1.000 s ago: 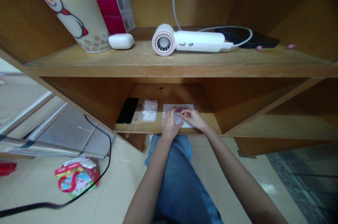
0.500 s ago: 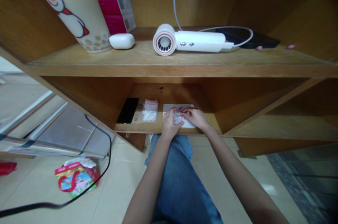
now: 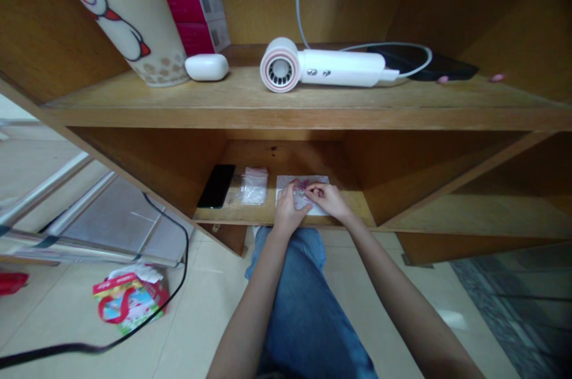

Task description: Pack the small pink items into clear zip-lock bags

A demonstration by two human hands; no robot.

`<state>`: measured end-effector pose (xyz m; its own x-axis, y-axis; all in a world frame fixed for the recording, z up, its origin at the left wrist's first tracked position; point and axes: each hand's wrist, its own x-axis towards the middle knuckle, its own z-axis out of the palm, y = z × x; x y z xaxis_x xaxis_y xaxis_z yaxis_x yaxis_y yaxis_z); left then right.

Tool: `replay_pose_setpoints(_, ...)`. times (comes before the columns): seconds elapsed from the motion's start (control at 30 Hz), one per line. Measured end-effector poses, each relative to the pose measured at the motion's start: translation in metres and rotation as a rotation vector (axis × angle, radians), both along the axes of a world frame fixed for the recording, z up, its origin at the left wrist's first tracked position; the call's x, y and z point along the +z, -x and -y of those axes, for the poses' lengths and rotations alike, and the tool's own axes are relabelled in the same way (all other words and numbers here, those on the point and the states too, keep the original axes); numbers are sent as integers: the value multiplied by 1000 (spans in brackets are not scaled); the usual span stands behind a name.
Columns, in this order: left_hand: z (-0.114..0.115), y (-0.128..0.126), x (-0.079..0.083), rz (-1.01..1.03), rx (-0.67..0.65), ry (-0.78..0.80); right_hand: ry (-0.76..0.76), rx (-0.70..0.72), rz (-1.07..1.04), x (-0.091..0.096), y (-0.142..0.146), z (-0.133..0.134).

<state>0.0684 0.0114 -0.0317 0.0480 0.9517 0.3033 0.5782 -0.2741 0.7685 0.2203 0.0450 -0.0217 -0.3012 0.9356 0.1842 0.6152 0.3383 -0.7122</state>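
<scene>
On the lower shelf, a white sheet of paper (image 3: 320, 179) lies beneath both hands. My left hand (image 3: 287, 207) curves its fingers and thumb around a small clear plastic bag (image 3: 299, 199). Small pink pieces (image 3: 303, 184) show at the bag's upper side; whether they are inside it or on the paper I cannot tell. From the right, my right hand (image 3: 328, 197) reaches over the paper with fingertips pinched together at the pink pieces. What sits between those fingertips is too small to make out.
Left of the paper lie a stack of clear zip bags (image 3: 254, 187) and a black phone (image 3: 217, 186). The upper shelf (image 3: 241, 96) overhangs, bearing a white hair dryer (image 3: 339, 68), a white earbud case (image 3: 207, 67), a bubble tea cup (image 3: 134, 27) and pink boxes (image 3: 192, 3).
My right hand has shifted slightly left, its pinched fingertips now a little nearer the bag. The left hand stays in nearly the same place. The view tilts very slightly.
</scene>
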Motion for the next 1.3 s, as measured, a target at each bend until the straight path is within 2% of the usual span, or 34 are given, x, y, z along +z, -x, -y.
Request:
replay_pose_setpoints(0.27,0,1,-2,3,9,-26,41,34,-53,0,3,1)
replay_pose_setpoints(0.47,0,1,-2,28,14,-9,-24,-129,-16,1,-19,5)
replay_pose_setpoints(0.63,0,1,-2,30,10,-32,-54,-232,128,0,-37,13)
replay_pose_setpoints(1.03,2,1,-2,22,2,-14,-65,-206,315,-11,-41,21)
replay_pose_setpoints(1.3,2,1,0,35,-17,-12,-86,-182,364,-7,-38,23)
